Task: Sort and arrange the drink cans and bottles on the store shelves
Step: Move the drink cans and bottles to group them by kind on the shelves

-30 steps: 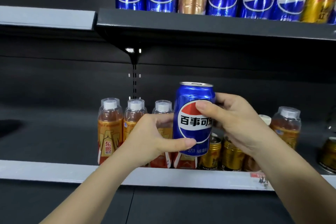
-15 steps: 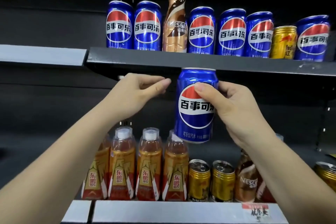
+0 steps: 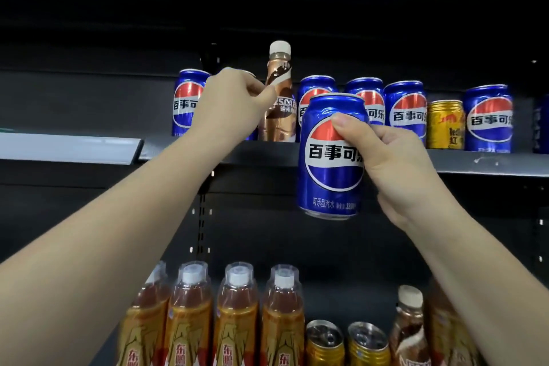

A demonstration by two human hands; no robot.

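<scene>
Right fingers: thumb [image 3: 346,125] laid across the front of a blue metal Pepsi can [image 3: 331,157], the other fingers wrapped round its far side; the right hand [image 3: 392,157] grips it.
Left fingers: curled in at the neck of a tall brown plastic coffee bottle with a white cap [image 3: 278,92]; the left hand [image 3: 230,107] covers the contact, so whether they pinch it I cannot tell.
Held can: upright in the air, in front of the dark upper shelf's [image 3: 475,162] front edge, its top above that edge and its base below it.
Coffee bottle: standing on the upper shelf, to the left of the held can.
Upper-shelf row: blue Pepsi cans [image 3: 405,110] on both sides of the coffee bottle; a gold metal can [image 3: 445,125] stands between two of them, right of the held can.
Below the upper shelf: four orange plastic bottles with clear overcaps [image 3: 236,315] side by side; right of them two gold cans with silver tops [image 3: 325,342], then another brown bottle [image 3: 410,327].
</scene>
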